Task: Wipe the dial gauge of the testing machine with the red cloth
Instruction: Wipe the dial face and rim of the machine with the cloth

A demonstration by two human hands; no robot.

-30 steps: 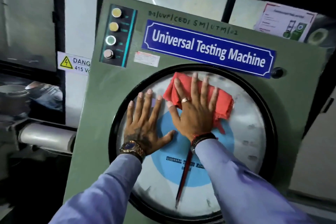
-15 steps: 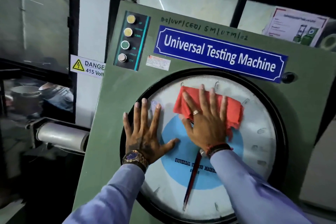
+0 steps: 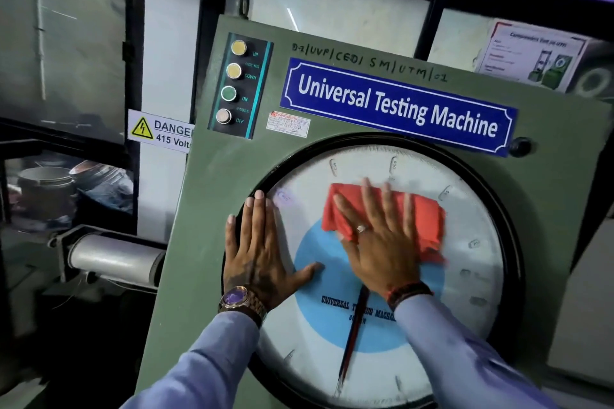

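Cloth-wiping continues: right hand (image 3: 382, 242), fingers flat, has slid red cloth (image 3: 422, 219) rightward across dial gauge (image 3: 471, 276); left hand (image 3: 259, 256), splayed, stays braced at centre-left rim.

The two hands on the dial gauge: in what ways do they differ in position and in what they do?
The right hand presses the red cloth on the upper middle of the dial gauge; the left hand lies bare on its left edge, over the black rim. The left wrist carries a watch, the right a dark band. The right hand wears a ring. Both lie flat, fingers spread.
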